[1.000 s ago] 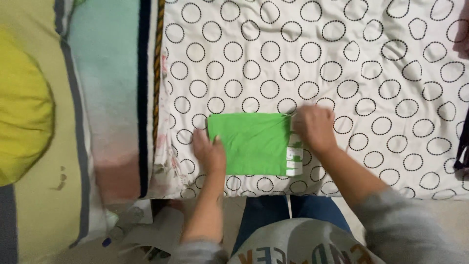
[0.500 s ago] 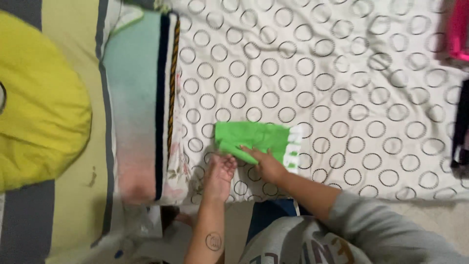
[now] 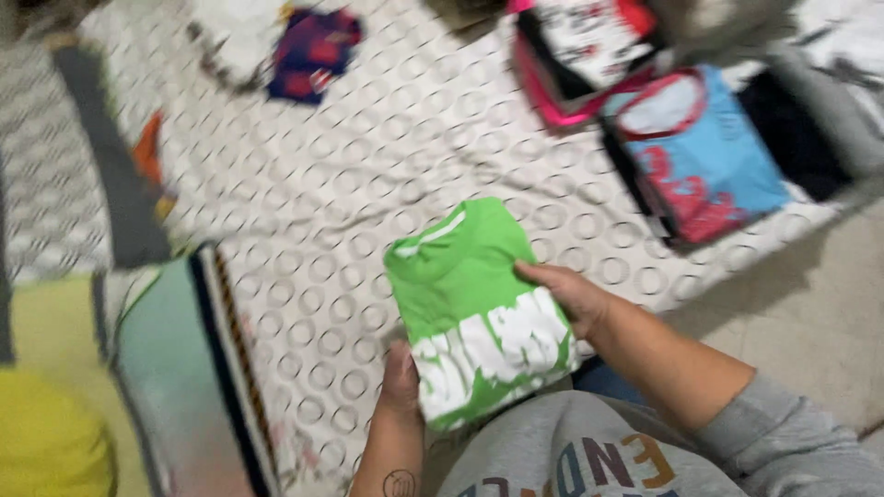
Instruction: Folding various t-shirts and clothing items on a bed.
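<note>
Holding a folded green shirt [image 3: 474, 308] up off the bed [image 3: 368, 184], close to the chest. Left hand [image 3: 401, 382] gripping its lower edge, right hand [image 3: 566, 296] pinching the right side, fingers closed on fabric. Further back, blurry folded clothes [image 3: 691, 147] stacked on the bedspread.

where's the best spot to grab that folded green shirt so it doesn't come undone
Probably by its two long side edges, one hand from each side, pinching through all the layers. The folded green shirt is a flat rectangle, and the left hand and right hand already hold it that way, at the lower left edge and the right edge. Lifting a single corner would likely let the folds open.
</note>
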